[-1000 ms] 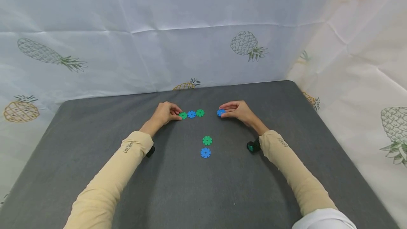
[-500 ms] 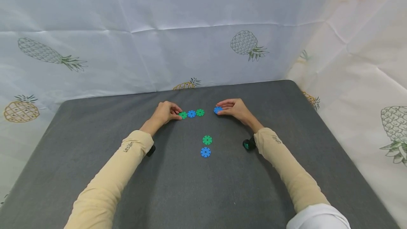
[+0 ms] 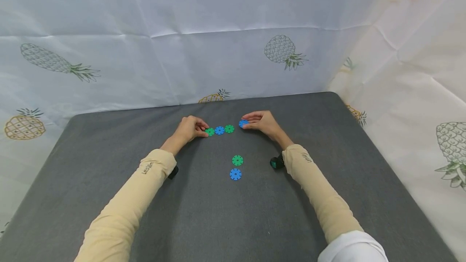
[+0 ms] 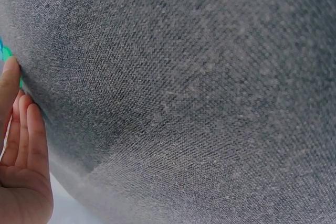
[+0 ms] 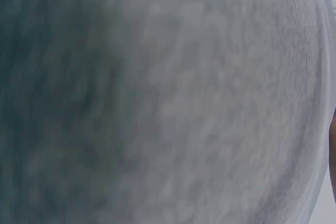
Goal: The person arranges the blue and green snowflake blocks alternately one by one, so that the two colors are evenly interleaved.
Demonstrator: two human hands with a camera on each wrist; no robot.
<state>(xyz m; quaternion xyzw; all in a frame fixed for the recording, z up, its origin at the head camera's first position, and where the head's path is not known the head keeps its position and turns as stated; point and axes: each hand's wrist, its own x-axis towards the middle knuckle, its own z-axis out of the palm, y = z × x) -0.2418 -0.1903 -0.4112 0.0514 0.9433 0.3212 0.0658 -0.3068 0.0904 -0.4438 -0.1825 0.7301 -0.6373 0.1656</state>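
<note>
Toward the back of the table, three notched plastic discs form a short row: a green disc (image 3: 209, 132), a blue disc (image 3: 219, 130) and a second green disc (image 3: 229, 129). Thumb and fingers of my left hand (image 3: 187, 129) pinch the row's left green disc; the left wrist view shows the thumb (image 4: 9, 80) on its edge. Just right of the row, my right hand (image 3: 265, 125) pinches another blue disc (image 3: 242, 123) by its right side. A small gap separates this disc from the row. The right wrist view barely catches the hand.
Nearer on the dark grey table (image 3: 204, 221) lie a loose green disc (image 3: 237, 160) and, just in front of it, a loose blue disc (image 3: 235, 174). A white cloth (image 3: 218, 64) with pineapple prints hangs behind the table.
My right hand has moved left and slightly away from me, carrying its blue disc closer to the row. The left hand and the row have stayed put.
</note>
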